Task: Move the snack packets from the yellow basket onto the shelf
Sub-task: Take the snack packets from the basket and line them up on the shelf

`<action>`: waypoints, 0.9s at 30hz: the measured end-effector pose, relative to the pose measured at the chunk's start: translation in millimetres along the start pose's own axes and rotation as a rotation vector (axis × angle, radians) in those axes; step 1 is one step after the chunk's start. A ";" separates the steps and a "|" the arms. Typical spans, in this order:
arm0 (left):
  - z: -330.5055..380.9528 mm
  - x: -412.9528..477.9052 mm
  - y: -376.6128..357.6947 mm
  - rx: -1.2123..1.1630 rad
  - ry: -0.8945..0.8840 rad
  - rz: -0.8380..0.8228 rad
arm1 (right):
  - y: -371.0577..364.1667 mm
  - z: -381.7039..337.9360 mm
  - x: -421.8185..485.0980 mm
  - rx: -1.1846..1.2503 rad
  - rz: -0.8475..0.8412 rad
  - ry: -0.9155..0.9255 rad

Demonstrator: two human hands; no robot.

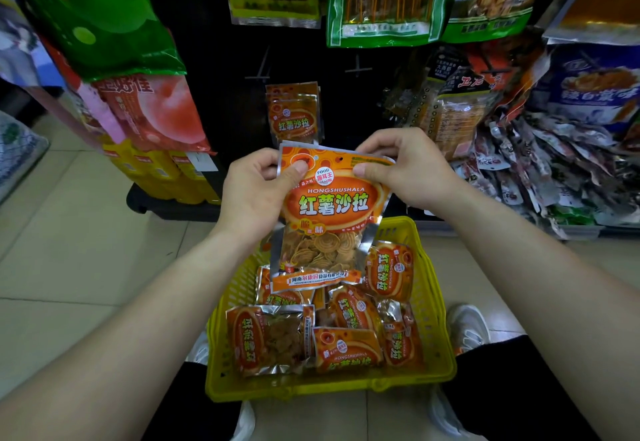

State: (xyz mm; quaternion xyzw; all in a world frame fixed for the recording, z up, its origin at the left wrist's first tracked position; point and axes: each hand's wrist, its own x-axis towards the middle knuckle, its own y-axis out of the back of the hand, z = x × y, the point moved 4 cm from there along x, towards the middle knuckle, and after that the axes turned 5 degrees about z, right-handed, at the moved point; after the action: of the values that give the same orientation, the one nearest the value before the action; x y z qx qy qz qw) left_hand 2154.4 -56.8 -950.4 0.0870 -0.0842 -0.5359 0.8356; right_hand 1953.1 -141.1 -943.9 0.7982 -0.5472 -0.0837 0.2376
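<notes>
An orange snack packet (329, 218) hangs upright above the yellow basket (436, 305), held by its top edge. My left hand (256, 191) pinches the packet's top left corner and my right hand (408, 170) pinches the top right. Several more orange packets (346, 333) lie jumbled inside the basket on the floor between my knees. Matching orange packets (294, 114) hang on the dark shelf panel (225, 94) just beyond my hands.
Green-edged snack bags (384, 0) hang higher on the rack. Large peach-print bags (156, 111) and yellow packs (162, 170) stand at left. A heap of small dark packets (554, 170) fills the shelf at right. Beige floor tiles (69, 232) lie at left.
</notes>
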 end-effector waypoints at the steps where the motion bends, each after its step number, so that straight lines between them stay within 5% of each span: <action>1: -0.1 -0.1 -0.2 0.003 0.000 0.002 | -0.4 -0.1 0.0 -0.003 -0.001 0.003; 27: -24.2 16.3 8.7 0.028 0.066 0.005 | 9.4 19.5 9.7 0.260 -0.244 -0.141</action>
State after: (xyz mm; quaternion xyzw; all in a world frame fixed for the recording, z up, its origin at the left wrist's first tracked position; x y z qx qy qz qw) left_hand 2174.5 -66.7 -971.0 0.1160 -0.0643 -0.5295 0.8379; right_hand 1941.3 -158.3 -955.3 0.8747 -0.4680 -0.0961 0.0815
